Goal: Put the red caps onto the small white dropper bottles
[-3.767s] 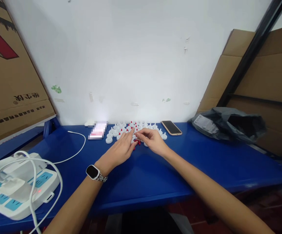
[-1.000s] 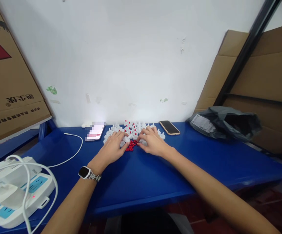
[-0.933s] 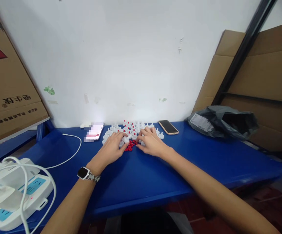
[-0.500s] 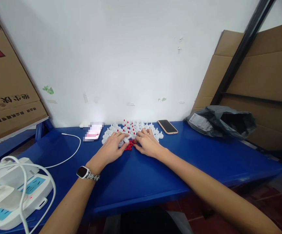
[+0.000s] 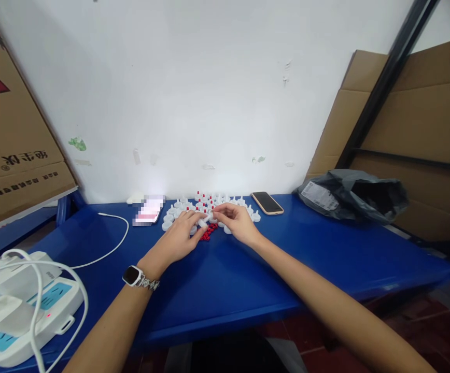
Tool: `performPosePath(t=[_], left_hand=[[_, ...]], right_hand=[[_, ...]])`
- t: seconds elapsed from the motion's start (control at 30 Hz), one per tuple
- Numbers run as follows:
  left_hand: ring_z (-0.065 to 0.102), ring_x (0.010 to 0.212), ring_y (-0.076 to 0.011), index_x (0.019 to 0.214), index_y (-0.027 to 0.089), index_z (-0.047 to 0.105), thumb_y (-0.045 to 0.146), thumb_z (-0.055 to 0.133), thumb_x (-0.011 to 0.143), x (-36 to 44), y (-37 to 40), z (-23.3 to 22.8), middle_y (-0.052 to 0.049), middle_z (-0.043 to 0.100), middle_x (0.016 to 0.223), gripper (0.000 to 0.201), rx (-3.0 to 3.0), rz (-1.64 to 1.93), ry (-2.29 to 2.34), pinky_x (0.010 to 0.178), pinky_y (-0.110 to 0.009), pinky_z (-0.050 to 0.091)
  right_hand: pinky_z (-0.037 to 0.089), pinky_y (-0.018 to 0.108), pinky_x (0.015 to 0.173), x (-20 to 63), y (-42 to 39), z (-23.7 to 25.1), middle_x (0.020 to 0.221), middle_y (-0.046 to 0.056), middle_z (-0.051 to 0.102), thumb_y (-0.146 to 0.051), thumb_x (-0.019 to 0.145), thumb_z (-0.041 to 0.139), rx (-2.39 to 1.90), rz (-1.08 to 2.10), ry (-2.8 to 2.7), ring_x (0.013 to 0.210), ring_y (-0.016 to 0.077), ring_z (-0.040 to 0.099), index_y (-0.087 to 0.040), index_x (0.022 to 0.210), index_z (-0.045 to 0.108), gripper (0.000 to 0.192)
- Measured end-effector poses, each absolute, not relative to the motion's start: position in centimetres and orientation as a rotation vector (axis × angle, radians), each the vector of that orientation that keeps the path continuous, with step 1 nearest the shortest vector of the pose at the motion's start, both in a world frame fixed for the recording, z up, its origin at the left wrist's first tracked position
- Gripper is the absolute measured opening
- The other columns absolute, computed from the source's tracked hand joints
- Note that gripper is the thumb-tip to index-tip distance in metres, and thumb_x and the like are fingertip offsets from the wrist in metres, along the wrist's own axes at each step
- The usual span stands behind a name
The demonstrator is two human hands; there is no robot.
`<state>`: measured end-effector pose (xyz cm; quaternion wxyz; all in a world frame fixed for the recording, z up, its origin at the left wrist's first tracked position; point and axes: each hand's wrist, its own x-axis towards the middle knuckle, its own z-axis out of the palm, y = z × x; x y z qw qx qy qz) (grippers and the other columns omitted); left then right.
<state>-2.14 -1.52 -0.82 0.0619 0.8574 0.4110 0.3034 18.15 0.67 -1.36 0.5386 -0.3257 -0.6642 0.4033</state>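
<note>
Both hands' fingers pinch one white cap [image 5: 202, 223] above red pieces [image 5: 208, 232].

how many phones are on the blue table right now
2. One phone lies face up, screen dark, right of the white caps near the wall. The other phone lies left of the caps with its screen lit. None shows elsewhere on the table.

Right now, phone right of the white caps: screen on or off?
Off. The phone lies flat, face up on the blue table, its screen dark.
</note>
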Motion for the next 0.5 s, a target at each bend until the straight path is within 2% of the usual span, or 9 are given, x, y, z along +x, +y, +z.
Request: performPosePath(t=[0.2, 0.37, 0.5], left_hand=[[0.052, 0.116, -0.0250, 0.128, 0.024, 0.053, 0.043, 0.042, 0.098, -1.88, -1.74, -0.69, -0.008, 0.059, 0.120, 0.036, 2.578, 0.914, 1.151, 0.103, -0.044, 0.043], [0.054, 0.116, -0.0237, 0.132, 0.026, 0.049, 0.043, 0.038, 0.100, -1.61, -2.15, -0.36, -0.008, 0.058, 0.123, 0.037, 2.559, 0.893, 1.104, 0.103, -0.043, 0.043], [0.056, 0.114, -0.0225, 0.132, 0.025, 0.047, 0.040, 0.033, 0.102, -1.48, -2.13, -0.45, -0.008, 0.060, 0.123, 0.036, 2.552, 0.909, 1.054, 0.102, -0.042, 0.044]], right_hand=[[0.049, 0.029, 0.071, 17.96, 0.25, -0.89, 0.077, 0.002, 0.071, -0.044, 0.075, 0.074, -0.770, 1.092, -1.532, 0.072, 0.0147, 0.064, -0.018, 0.087, 0.072, 0.029], [0.045, 0.027, 0.062, 18.14, 0.21, -0.70, 0.066, 0.000, 0.068, -0.044, 0.067, 0.082, -0.717, 1.214, -1.425, 0.061, 0.0122, 0.059, -0.018, 0.079, 0.065, 0.033], [0.044, 0.027, 0.059, 18.15, 0.04, -0.65, 0.064, -0.001, 0.066, -0.046, 0.067, 0.082, -0.706, 1.200, -1.448, 0.058, 0.0113, 0.056, -0.019, 0.072, 0.059, 0.036]])
